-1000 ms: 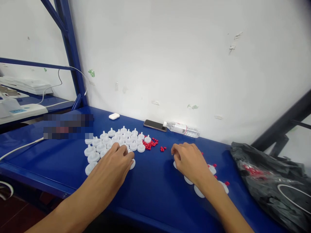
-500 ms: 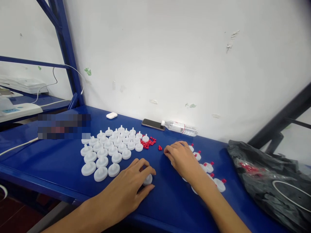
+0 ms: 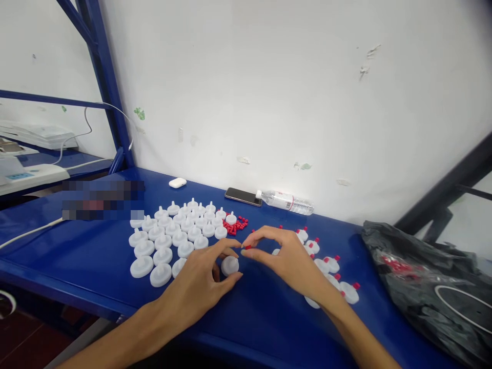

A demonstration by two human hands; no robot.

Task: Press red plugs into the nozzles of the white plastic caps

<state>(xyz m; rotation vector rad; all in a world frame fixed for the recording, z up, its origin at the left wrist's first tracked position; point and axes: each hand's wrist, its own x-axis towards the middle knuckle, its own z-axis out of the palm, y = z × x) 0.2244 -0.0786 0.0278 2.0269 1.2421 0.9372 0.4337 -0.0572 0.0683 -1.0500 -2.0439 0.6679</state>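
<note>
My left hand (image 3: 202, 274) curls its fingers and thumb around a white nozzle cap (image 3: 229, 266), whose spout tilts toward the right. Just beside it, my right hand (image 3: 290, 256) pinches a small red tip cap (image 3: 248, 247) between thumb and forefinger. The fingertips of both hands nearly meet above the table. To the left stand several white nozzle caps (image 3: 162, 255) with bare spouts pointing up. Loose red tip caps (image 3: 233, 226) lie in a pile behind the hands. Near my right forearm lie several nozzle caps with red tips (image 3: 349, 292), some hidden by that arm.
Against the wall lie a phone (image 3: 243, 196), a clear plastic bottle (image 3: 286, 201) and a small white case (image 3: 177, 183). A dark plastic bag (image 3: 415, 277) with a clear bag of red pieces covers the right side of the blue table (image 3: 246, 328).
My right hand has moved left to my left hand and now shows a red tip cap in its pinch. My left hand has lifted slightly with the white nozzle cap.
</note>
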